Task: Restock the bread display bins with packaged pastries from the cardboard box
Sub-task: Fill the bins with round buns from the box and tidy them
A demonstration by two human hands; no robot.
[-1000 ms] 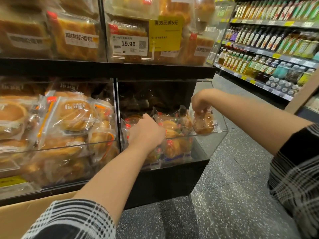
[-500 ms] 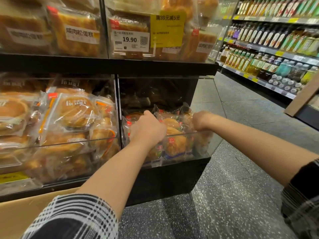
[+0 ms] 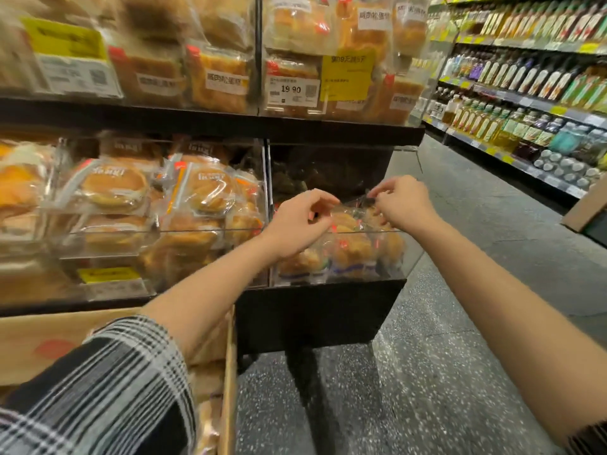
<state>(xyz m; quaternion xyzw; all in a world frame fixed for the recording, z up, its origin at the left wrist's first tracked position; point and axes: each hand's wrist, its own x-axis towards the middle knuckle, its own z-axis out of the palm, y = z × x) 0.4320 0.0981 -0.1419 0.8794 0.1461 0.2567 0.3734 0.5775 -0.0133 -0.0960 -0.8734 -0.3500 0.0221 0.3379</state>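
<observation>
A clear display bin (image 3: 411,254) on the lower shelf's right end holds several small packaged pastries (image 3: 351,254). Both hands are over it. My right hand (image 3: 402,203) pinches the top edge of a pastry packet (image 3: 348,219) lying on the pile. My left hand (image 3: 300,224) has its fingers curled at that packet's left edge. The cardboard box (image 3: 98,326) stands at the lower left under my left arm, with more wrapped pastries (image 3: 207,418) showing inside it.
To the left, a neighbouring bin (image 3: 210,229) is stacked with larger round packaged buns. The upper shelf carries bread packs and a 19.90 price tag (image 3: 292,90). Bottle shelves (image 3: 525,103) line the right of the speckled floor aisle (image 3: 460,339).
My right hand lowered its pastry packet into the bin. My left hand lifted off the pile. Both hands now meet at a packet on top, and the view has drawn back.
</observation>
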